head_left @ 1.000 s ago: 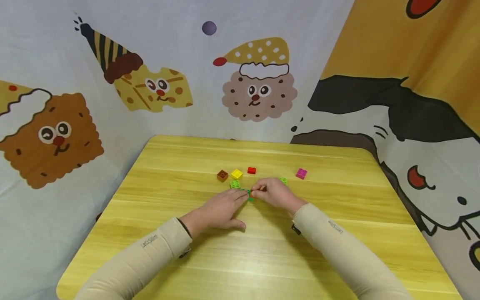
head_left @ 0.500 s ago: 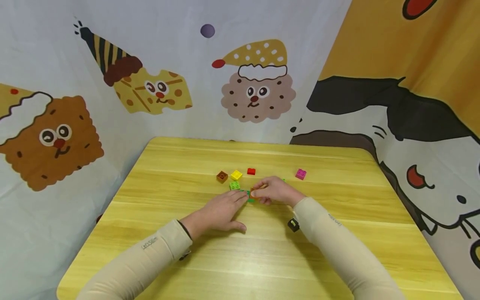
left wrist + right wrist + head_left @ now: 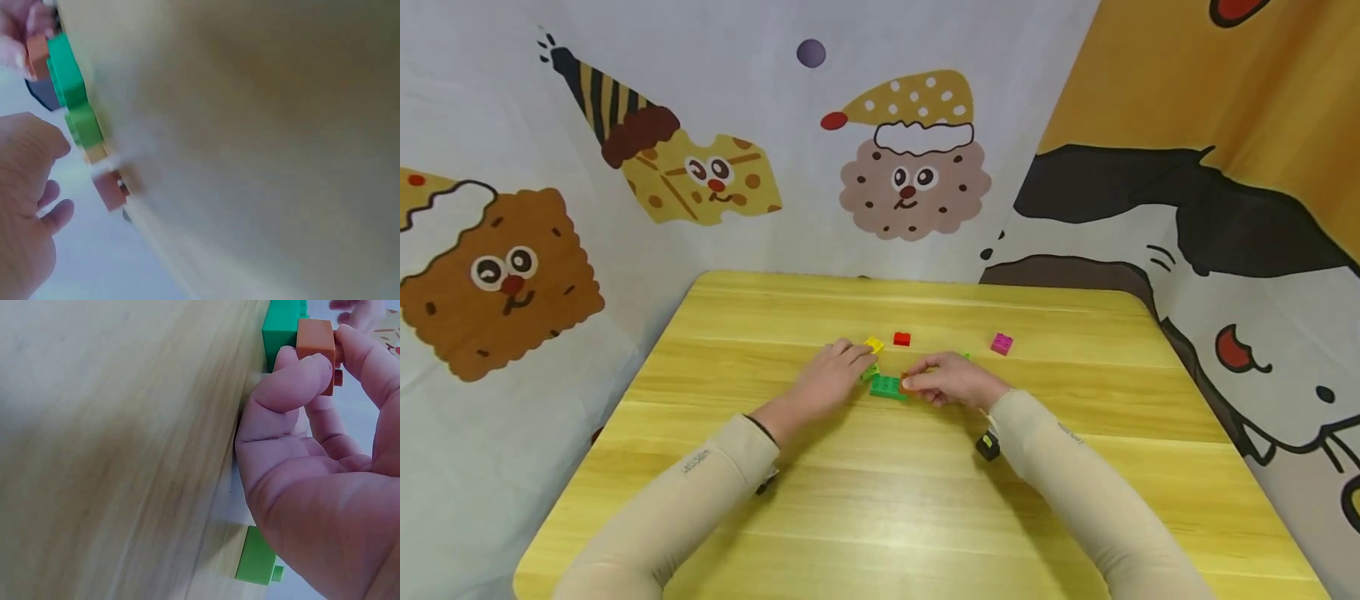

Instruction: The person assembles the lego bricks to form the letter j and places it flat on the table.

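Between the thumb and fingers of my right hand (image 3: 953, 381) is an orange brick (image 3: 315, 337), set on the right end of a long green brick (image 3: 886, 387). My left hand (image 3: 827, 383) is over the bricks left of it, palm down, fingers loosely bent with nothing in them. A lime brick (image 3: 870, 372) peeks out by its fingertips, with a yellow brick (image 3: 874, 343) just behind. The left wrist view shows a brown brick (image 3: 110, 190) near those fingers; in the head view the hand hides it.
A red brick (image 3: 902, 339) lies behind the green one. Farther right is a magenta brick (image 3: 1002, 343). Another lime brick (image 3: 256, 556) sits beside the right hand, mostly hidden in the head view. A patterned cloth hangs beyond the wooden table (image 3: 880, 517).
My left hand has lifted off the green brick and moved away and left, over the lime and brown bricks. The right hand stays at the orange brick.
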Demonstrator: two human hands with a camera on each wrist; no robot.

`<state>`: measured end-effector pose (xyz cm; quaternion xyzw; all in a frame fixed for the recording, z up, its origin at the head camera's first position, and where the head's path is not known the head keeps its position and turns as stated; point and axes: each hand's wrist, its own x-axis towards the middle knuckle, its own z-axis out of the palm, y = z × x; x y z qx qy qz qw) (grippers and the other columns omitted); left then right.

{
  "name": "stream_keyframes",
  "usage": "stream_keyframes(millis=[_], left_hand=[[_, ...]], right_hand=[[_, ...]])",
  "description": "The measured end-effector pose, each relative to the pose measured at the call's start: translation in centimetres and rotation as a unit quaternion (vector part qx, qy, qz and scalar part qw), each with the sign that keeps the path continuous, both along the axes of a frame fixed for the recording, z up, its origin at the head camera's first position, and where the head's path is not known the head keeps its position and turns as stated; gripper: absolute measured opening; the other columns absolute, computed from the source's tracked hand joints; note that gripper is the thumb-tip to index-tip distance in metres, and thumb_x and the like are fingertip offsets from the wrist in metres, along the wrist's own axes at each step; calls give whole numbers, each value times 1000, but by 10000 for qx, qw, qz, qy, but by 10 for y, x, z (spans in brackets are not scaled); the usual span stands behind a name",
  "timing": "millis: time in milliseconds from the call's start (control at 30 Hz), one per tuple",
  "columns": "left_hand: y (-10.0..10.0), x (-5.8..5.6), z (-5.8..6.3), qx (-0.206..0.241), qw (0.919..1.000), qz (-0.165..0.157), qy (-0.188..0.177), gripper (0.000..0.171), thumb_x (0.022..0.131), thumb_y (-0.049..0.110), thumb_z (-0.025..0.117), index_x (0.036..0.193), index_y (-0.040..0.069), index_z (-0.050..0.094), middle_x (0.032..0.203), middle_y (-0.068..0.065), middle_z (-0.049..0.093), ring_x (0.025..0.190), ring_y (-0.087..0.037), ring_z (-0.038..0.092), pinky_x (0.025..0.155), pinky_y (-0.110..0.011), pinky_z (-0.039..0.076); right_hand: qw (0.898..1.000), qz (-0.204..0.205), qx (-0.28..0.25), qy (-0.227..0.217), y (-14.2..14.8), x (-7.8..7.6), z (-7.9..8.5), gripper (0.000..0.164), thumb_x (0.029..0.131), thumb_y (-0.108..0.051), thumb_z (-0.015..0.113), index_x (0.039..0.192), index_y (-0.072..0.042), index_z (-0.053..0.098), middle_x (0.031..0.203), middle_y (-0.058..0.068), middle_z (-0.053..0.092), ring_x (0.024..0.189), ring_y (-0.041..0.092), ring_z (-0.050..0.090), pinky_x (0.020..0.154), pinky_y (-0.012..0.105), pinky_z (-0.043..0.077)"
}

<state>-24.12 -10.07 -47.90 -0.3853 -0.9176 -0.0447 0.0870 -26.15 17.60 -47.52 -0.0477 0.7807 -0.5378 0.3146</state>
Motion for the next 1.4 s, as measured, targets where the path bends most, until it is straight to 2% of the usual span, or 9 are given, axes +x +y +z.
stream_keyframes(millis=[200,400,533,600,800,967,1133,1233,1400], left_hand=[[-1,-25,3,-741,9966,172,319,47,103,19,71,150,22,65,159,-11,54,129,-32,49,106,-47,46],[0,-32,4,-1030,9940,246,275,43,96,36,80,137,24,74,161,-9,51,131,-31,47,106,-45,45],[-4,-30,10,-846,9952,483,81,47,95,44,80,134,19,74,160,-8,54,131,-28,48,107,-44,44],[-5,-27,14,-607,9965,560,-157,48,96,44,79,134,15,72,152,-7,62,127,-27,53,106,-44,46],[-1,-17,20,4,9949,193,-995,40,101,36,76,132,11,70,126,-5,76,118,-26,67,109,-46,53],[5,-12,19,-124,9933,251,-1118,44,102,40,74,132,8,70,129,-9,73,123,-28,67,111,-47,54],[10,-11,18,44,9879,374,-1502,38,103,36,74,128,9,68,114,-5,73,98,-17,67,89,-38,59],[11,-11,18,249,9846,381,-1688,32,103,32,75,125,9,68,109,-3,73,90,-13,63,83,-35,58],[10,-12,18,335,9852,304,-1653,36,103,31,75,131,9,68,123,-7,74,104,-19,69,92,-40,60]], right_hand=[[9999,99,-4,32,-2,1,3,40,96,-33,82,124,-7,71,86,4,65,70,15,53,64,27,49],[10000,79,49,-21,-5,1,2,42,95,-35,83,124,-8,71,86,4,67,70,14,54,64,26,50],[9999,61,79,-21,-5,1,2,41,94,-35,83,123,-9,72,87,4,68,70,14,54,64,26,50],[9999,44,118,-2,-5,1,3,41,94,-36,83,123,-9,73,88,3,68,70,14,55,64,26,50],[9997,8,248,68,-1,1,4,40,94,-37,83,122,-10,73,88,2,69,70,14,55,63,26,50],[9997,1,235,72,-1,1,1,40,94,-37,83,121,-10,73,87,3,69,69,13,54,62,25,49],[9997,-3,220,49,0,1,0,41,93,-38,83,120,-10,72,87,4,68,68,13,54,61,25,49],[9996,30,259,120,1,0,0,42,93,-40,83,121,-10,73,87,2,69,68,13,55,61,25,48],[9993,61,309,213,2,-2,0,43,93,-42,84,120,-11,73,86,2,70,68,13,55,59,25,47]])
